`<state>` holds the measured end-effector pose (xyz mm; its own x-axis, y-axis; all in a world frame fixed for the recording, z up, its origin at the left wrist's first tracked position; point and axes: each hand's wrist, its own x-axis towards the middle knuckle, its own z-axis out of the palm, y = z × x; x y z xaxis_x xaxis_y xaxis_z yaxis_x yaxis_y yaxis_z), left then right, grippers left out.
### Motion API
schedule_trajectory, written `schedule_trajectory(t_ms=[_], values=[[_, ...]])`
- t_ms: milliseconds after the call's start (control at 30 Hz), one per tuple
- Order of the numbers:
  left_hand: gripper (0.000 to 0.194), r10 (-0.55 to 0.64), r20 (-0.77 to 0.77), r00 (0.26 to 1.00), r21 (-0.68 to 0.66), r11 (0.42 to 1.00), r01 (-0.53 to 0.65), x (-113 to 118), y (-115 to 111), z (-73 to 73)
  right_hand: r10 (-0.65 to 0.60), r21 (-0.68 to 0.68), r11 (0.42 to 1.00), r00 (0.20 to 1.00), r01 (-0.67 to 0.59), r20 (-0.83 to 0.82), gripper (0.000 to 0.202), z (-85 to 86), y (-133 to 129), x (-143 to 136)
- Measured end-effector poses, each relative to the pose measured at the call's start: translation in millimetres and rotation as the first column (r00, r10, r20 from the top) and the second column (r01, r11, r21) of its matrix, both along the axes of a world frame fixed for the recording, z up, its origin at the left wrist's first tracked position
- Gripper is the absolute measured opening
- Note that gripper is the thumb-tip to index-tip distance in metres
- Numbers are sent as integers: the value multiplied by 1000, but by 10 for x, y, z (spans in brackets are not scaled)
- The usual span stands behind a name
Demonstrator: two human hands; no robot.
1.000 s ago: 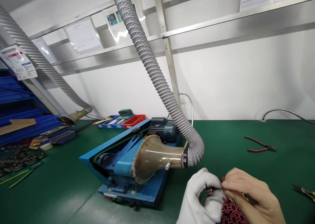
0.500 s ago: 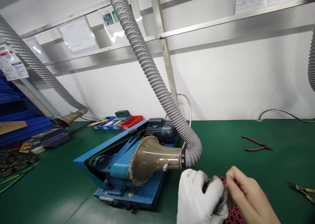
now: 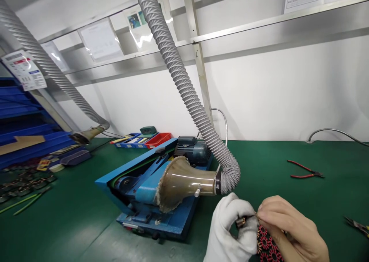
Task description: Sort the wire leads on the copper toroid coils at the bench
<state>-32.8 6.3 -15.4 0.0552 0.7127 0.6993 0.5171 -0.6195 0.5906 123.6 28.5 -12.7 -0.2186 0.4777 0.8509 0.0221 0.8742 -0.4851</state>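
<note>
My left hand (image 3: pixel 226 231), in a white glove, is closed around a small cylindrical metal part (image 3: pixel 240 222), whose dark, shiny end shows in the loop of the fingers. My bare right hand (image 3: pixel 291 225) touches the left fingertips. Its thumb and fingers pinch at a thin copper-coloured bit (image 3: pixel 256 214) by that part; most of it is hidden. Under and between both hands lie several red-and-black wound ring parts (image 3: pixel 269 246), partly covered by the right hand.
A blue belt machine (image 3: pixel 155 212) stands left of my hands, with a brown funnel hood (image 3: pixel 184 183) on a grey hose (image 3: pixel 184 73). Red-handled pliers (image 3: pixel 307 173) and another pair (image 3: pixel 357 225) lie right on the green bench (image 3: pixel 259 169). Trays (image 3: pixel 157 140) stand behind.
My left fingers have turned, so the metal part's end now shows. My right hand has shifted and its fingers pinch closer to the left fingertips. The camera has swung slightly left.
</note>
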Motion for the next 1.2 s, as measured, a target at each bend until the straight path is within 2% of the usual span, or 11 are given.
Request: schedule_trajectory(t_ms=[267,400,433,500,567,633,733,833,1067,1133,1200], values=[[19,0,-59,998,46,999,3,52,11,-24,-104,10,995,982,104,155,28,8,-37,65],[16,259,-233,937,308,934,-181,100,34,-17,-156,-268,943,972,199,174,20,5,-111,-3],[16,330,-258,908,371,902,-223,115,41,-18,-109,-447,881,985,157,130,27,8,-124,-29],[14,406,-268,874,441,858,-263,140,53,-23,32,-768,638,998,-59,-50,39,17,-135,-62],[14,390,-237,890,428,864,-265,149,58,-29,122,-845,457,961,-278,-250,48,16,-126,-51],[15,297,-176,939,345,912,-223,141,52,-32,108,-790,533,950,-304,-293,50,0,-109,-3],[17,115,-29,993,140,984,-109,109,30,-44,-25,-589,807,994,-42,-104,36,-25,-79,70],[17,42,86,995,-24,999,-40,71,11,-79,-70,-293,952,995,89,72,13,3,-39,79],[17,-5,44,999,-74,997,8,61,17,-107,-113,117,988,987,100,112,32,93,21,72],[17,35,-31,999,21,999,-34,102,26,-83,-129,79,990,973,116,193,23,68,-9,77],[17,175,-123,977,187,971,-151,152,35,-64,-99,-165,977,974,133,202,19,36,-47,58]])
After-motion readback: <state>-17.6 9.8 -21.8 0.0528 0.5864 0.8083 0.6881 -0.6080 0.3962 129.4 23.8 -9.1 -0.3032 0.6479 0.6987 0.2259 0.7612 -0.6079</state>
